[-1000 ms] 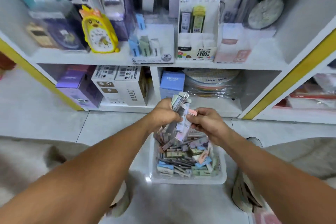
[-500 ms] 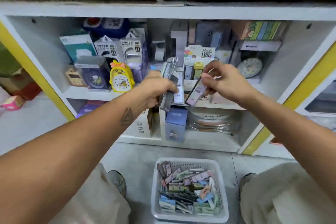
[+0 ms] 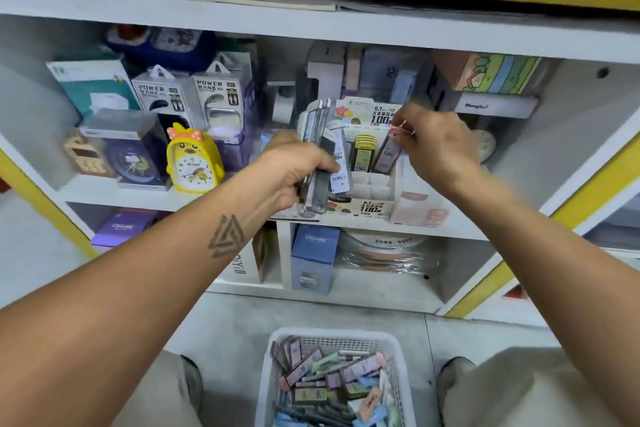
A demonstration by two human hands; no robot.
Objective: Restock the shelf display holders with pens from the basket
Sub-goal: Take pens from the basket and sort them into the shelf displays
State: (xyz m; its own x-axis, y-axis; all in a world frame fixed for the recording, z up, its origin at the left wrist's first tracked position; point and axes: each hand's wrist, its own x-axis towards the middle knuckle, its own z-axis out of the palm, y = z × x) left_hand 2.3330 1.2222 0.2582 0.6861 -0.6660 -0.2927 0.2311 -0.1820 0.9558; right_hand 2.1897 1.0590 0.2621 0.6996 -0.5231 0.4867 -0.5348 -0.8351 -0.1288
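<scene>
Head view, both arms reach to the middle shelf [image 3: 114,192]. Left hand [image 3: 294,172] grips a bundle of pen packs [image 3: 320,152], fingers curled round it, packs upright and fanned at the top, just left of the display holder [image 3: 372,191]. Right hand [image 3: 438,146] pinches a single lilac pack [image 3: 388,156] by its top end; the pack tilts, lower end inside the holder's back row beside the yellow packs [image 3: 363,149] already standing there. Holder's front compartments show white dividers. White basket [image 3: 273,374] on the floor between the person's knees, heaped with mixed pastel packs. Yellow chick clock [image 3: 194,158] stands on the shelf left of the hands.
</scene>
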